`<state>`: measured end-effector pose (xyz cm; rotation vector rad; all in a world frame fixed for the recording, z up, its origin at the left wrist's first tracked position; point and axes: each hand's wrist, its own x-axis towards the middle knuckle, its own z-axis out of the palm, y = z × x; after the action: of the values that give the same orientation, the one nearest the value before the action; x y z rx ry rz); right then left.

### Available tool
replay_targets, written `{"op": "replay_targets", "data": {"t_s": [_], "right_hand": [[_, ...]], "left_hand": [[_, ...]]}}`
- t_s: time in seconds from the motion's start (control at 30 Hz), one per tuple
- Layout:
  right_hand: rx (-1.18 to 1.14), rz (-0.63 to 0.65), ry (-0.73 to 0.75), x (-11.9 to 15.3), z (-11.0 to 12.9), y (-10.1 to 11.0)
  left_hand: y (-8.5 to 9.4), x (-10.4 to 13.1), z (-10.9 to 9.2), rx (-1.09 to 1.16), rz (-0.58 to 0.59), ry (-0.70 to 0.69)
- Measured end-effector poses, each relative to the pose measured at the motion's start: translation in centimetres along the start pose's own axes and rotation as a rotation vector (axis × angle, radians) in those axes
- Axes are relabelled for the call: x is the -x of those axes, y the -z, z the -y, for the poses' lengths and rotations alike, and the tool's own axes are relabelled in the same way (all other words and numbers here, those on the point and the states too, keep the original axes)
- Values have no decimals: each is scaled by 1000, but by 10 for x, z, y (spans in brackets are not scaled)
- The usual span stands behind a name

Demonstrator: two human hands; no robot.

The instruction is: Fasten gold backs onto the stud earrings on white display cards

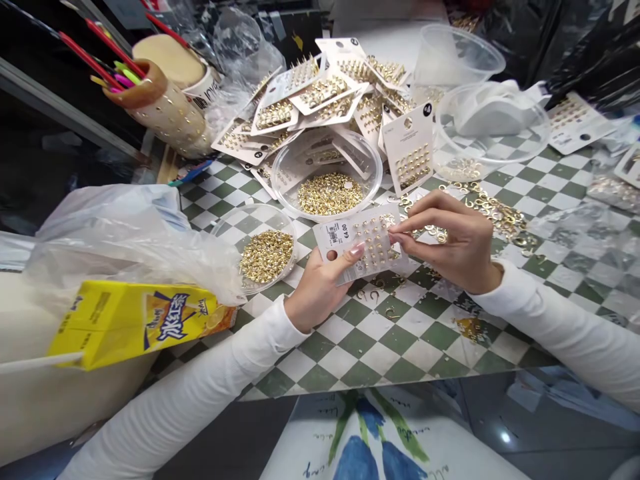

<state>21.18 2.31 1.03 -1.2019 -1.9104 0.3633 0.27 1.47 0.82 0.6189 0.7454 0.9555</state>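
My left hand (pixel 323 283) grips a white earring card (pixel 371 257) by its left part, thumb on top near the price label. The card shows its back side, with rows of small gold pieces. At the card's right edge, my right hand (pixel 447 241) pinches with thumb and fingertips; whatever is between them is too small to make out. Just behind the card stands a round clear tub (pixel 327 143) with small gold pieces. A shallow clear dish (pixel 255 212) of gold pieces lies left of it. Loose gold hoops (pixel 505 213) are scattered right of my right hand.
Filled earring cards (pixel 325 93) are piled behind the tub. Clear containers (pixel 493 123) stand at the back right. A yellow drink carton (pixel 135 320) and a plastic bag (pixel 115 233) are on the left, below a pen holder (pixel 160 107). The checkered table's (pixel 350 363) front edge is near.
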Motion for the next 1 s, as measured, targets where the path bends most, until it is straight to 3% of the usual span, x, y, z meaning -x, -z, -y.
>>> {"op": "replay_targets", "data": {"t_s": [0.37,0.57,0.77,1.0], "right_hand": [[6,62,1,1,3,0],[-113,-19,32,2,-2,0],[-96,-18,43,4,-6,0],[-84,67,85,1,-1,1]], "left_hand": [[4,-1,2,28,29,46],[6,-2,2,81,37,127],[7,-3,2,95,40,142],[8,-4,1,108,-33,182]]}}
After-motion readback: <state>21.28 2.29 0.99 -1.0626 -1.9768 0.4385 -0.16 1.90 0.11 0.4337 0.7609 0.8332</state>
